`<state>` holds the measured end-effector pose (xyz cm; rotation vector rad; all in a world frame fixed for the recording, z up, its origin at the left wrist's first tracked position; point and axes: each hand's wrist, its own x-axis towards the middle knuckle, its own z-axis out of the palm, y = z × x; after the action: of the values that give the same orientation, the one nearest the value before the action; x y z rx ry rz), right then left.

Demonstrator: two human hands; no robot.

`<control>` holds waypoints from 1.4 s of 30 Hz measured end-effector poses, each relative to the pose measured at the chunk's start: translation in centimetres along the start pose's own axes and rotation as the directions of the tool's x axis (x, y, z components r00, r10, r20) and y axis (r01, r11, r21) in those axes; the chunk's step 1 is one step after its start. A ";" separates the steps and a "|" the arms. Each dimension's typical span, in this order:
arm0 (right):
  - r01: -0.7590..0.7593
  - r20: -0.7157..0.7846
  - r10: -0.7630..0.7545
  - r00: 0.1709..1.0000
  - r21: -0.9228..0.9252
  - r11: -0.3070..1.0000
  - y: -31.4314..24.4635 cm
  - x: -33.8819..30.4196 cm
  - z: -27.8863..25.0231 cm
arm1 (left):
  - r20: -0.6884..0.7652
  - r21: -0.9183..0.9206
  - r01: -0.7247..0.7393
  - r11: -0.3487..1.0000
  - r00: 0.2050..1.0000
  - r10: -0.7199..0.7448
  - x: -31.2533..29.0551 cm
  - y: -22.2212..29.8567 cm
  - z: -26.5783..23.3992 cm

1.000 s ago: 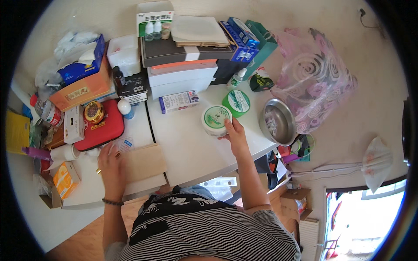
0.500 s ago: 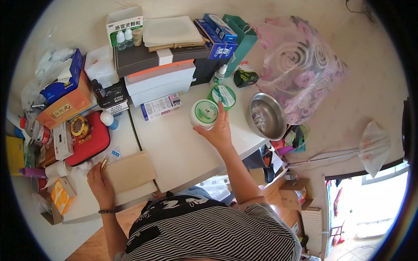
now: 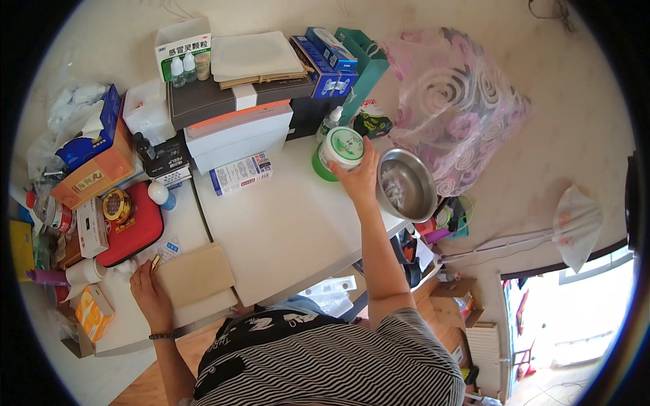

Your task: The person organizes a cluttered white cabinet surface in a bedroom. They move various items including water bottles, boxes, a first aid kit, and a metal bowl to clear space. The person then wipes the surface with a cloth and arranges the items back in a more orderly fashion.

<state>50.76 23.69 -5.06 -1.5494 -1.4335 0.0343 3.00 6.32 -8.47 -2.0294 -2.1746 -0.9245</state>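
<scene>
My right hand (image 3: 360,177) grips a white jar (image 3: 344,150) with a green-and-white lid by its side. The jar sits on or just over a green jar (image 3: 323,168), mostly covering it; I cannot tell whether they touch. Close to the right of that hand stands a steel bowl (image 3: 421,181) with crumpled whitish stuff inside. My left hand (image 3: 150,296) rests at the table's left front, its fingers closed around a small gold tube (image 3: 156,262). A tan paper folder (image 3: 196,274) lies flat beside it.
A spray bottle (image 3: 330,122) stands behind the jars. A medicine box (image 3: 240,174) lies before the stacked boxes (image 3: 237,139). On the left are a red case (image 3: 139,227), a blue-and-white bottle (image 3: 162,195) and an orange box (image 3: 93,311). Patterned pink plastic (image 3: 467,101) hangs at the right.
My right hand has moved the white jar up and right, from beside the green jar to over it. The left hand keeps the gold tube in nearly the same place.
</scene>
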 end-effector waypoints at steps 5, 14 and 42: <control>-0.208 0.108 0.179 0.978 0.482 0.851 1.0 -0.3 1.6 | 0.001 0.018 0.019 1.000 1.000 -0.019 -0.1 -0.1 0.1; -0.250 0.185 0.193 0.964 0.368 0.896 -1.4 -2.4 5.1 | 0.019 0.011 0.011 1.000 1.000 -0.011 0.0 0.0 -0.1; -0.106 -0.144 0.137 0.980 0.200 0.974 11.1 6.1 7.5 | 0.023 -0.026 0.048 0.999 0.999 -0.048 0.2 0.1 0.0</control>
<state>56.30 35.04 -12.66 -1.4462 -1.1753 0.1179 3.07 6.52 -8.36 -2.0174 -2.2443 -0.9445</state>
